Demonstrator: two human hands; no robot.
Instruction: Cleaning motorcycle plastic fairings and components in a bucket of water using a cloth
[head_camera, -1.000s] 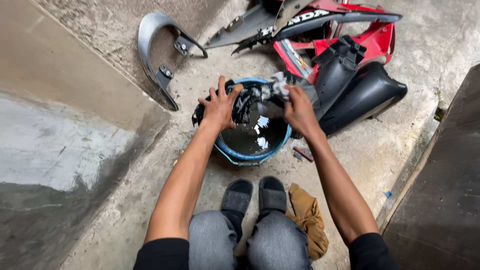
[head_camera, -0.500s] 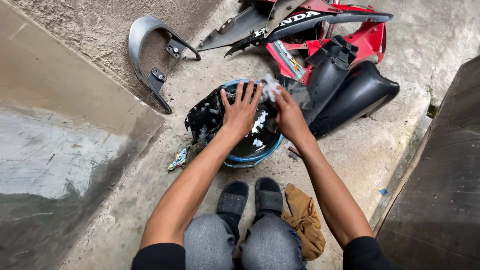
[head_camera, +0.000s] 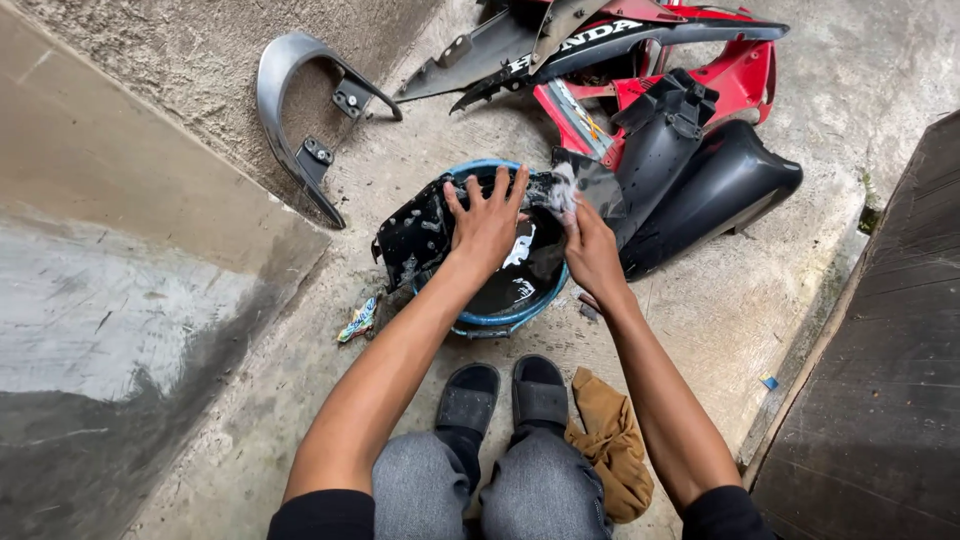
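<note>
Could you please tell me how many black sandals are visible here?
2: the left sandal and the right sandal, side by side below the blue basin.

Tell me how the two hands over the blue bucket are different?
The left hand lies flat with fingers spread on the black panel, while the right hand is curled around a soapy sponge. The left hand shows almost no foam; the right hand has suds at its fingertips. The left hand sits over the middle of the blue bucket, the right hand near its right edge. Both are bare and reach out from black sleeves.
</note>
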